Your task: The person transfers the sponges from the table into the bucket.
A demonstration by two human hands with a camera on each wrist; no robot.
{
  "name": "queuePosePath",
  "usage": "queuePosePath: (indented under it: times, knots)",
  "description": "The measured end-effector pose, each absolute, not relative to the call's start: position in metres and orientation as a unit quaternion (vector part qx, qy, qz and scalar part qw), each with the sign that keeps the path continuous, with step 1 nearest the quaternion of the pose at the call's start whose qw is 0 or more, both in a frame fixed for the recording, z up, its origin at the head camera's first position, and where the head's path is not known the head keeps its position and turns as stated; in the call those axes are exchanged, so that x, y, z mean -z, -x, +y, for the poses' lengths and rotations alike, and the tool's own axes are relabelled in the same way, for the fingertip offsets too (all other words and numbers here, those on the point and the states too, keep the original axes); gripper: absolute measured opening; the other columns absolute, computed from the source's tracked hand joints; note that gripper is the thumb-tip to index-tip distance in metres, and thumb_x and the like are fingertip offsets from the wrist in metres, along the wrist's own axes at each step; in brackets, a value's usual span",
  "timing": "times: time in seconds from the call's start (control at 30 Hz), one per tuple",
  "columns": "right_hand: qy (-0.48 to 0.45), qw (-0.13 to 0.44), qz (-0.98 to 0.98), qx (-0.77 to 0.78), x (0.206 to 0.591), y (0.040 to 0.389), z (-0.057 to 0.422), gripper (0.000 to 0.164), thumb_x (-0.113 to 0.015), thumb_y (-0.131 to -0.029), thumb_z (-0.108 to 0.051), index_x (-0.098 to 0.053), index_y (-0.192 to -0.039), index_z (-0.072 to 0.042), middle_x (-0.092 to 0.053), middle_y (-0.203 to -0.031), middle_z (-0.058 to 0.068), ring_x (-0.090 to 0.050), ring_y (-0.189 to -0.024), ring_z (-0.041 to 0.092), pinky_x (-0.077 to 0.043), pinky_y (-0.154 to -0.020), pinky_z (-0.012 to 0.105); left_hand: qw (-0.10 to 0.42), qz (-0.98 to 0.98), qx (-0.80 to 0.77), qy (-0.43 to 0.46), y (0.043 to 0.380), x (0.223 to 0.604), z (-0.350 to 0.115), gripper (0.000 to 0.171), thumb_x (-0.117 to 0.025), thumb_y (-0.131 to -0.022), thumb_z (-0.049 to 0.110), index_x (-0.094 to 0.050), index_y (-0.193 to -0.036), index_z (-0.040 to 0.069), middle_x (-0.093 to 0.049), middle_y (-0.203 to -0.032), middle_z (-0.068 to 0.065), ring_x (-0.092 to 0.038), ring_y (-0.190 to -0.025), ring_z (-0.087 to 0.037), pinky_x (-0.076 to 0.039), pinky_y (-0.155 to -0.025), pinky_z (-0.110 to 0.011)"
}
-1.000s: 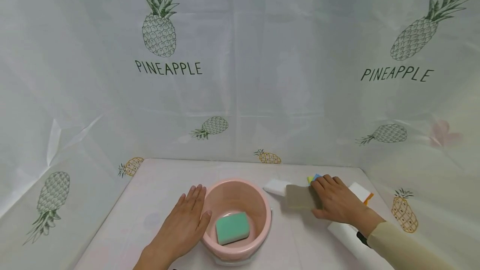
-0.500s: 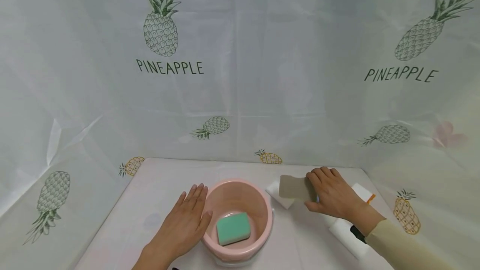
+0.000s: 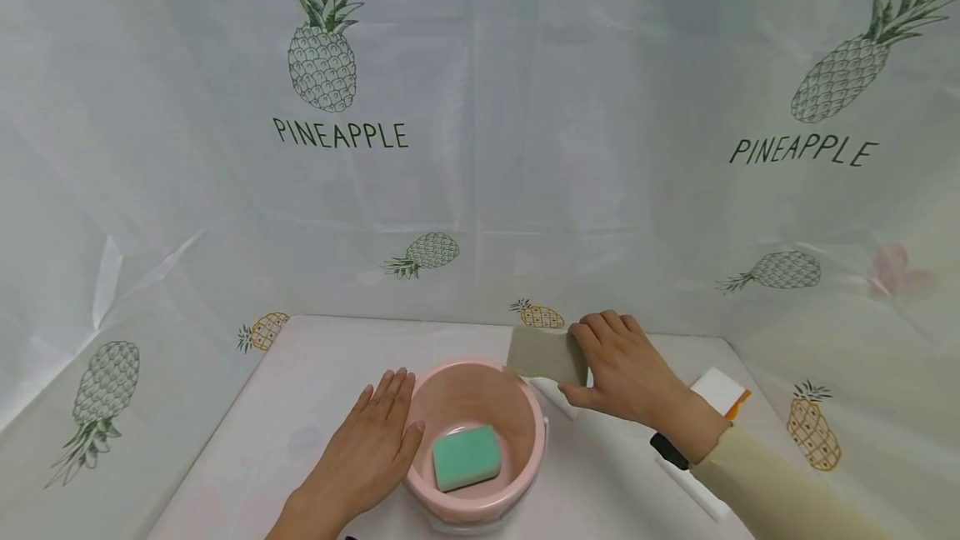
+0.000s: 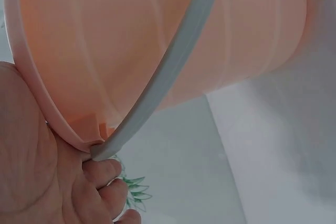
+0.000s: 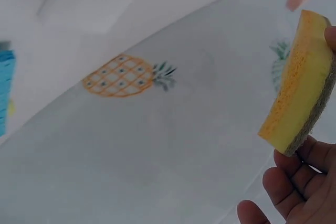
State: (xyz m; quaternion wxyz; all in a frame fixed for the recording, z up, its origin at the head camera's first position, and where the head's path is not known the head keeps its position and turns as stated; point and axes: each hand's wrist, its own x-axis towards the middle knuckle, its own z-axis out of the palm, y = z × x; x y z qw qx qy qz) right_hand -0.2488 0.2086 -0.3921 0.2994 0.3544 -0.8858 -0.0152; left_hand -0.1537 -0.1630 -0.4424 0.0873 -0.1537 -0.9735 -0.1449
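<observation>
In the head view, my left hand [image 3: 360, 457] lies with straight fingers against the left rim of a pink bucket [image 3: 468, 510]. The left wrist view has those fingers near the joint of the grey bucket handle [image 4: 157, 77]. A green sponge [image 3: 467, 458] with a pale underside rests inside, on the bottom. My right hand [image 3: 630, 377] pinches a scrub sponge [image 3: 543, 355] between thumb and fingers, above the bucket's far right rim. Seen from the right wrist, this scrub sponge [image 5: 302, 85] is yellow with a grey-brown scouring layer.
Behind the bucket's right side lies a white block [image 3: 557, 398], partly hidden. Further right are a white item with an orange edge [image 3: 720, 390] and another white piece [image 3: 697, 490] under the forearm. A blue item [image 5: 5, 90] shows in the right wrist view. Pineapple-print sheeting surrounds the table.
My right hand has moved left with the scrub sponge, lifting it from the table's right side to near the bucket. The left hand and bucket have stayed put.
</observation>
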Motion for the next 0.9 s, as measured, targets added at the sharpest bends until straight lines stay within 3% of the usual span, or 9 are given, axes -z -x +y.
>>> queuePosePath:
  times: [0.33, 0.57, 0.9]
  knots:
    - [-0.387, 0.265, -0.883, 0.004, 0.386, 0.238, 0.164, 0.071, -0.075, -0.083, -0.067, -0.063, -0.12, -0.008, -0.062, -0.116, 0.005, -0.055, -0.105, 0.024, -0.047, -0.09, 0.043, 0.083, -0.975, 0.142, 0.151, 0.153, 0.442, -0.162, 0.065, -0.048, -0.112, 0.037, -0.037, -0.161, -0.003, -0.036, -0.169, -0.019, -0.031, -0.159, -0.036, -0.027, -0.129, -0.056]
    - [-0.421, 0.254, -0.871, 0.001, 0.395, 0.234, 0.139, 0.064, -0.072, -0.082, -0.065, -0.065, -0.117, -0.013, -0.063, -0.111, 0.0, -0.053, -0.102, 0.02, -0.047, -0.087, 0.039, 0.081, -0.975, 0.14, 0.151, 0.153, 0.442, -0.163, 0.064, -0.045, -0.113, 0.038, -0.036, -0.162, -0.003, -0.035, -0.169, -0.019, -0.029, -0.16, -0.035, -0.027, -0.13, -0.056]
    - [-0.441, 0.172, -0.881, 0.021, 0.412, 0.232, 0.116, 0.067, -0.07, -0.084, -0.072, -0.065, -0.123, -0.017, -0.064, -0.115, -0.004, -0.051, -0.103, 0.016, -0.044, -0.089, 0.036, 0.069, -0.975, 0.148, 0.148, 0.153, 0.442, -0.163, 0.063, -0.04, -0.114, 0.039, -0.034, -0.163, -0.001, -0.034, -0.17, -0.017, -0.028, -0.16, -0.034, -0.026, -0.13, -0.056]
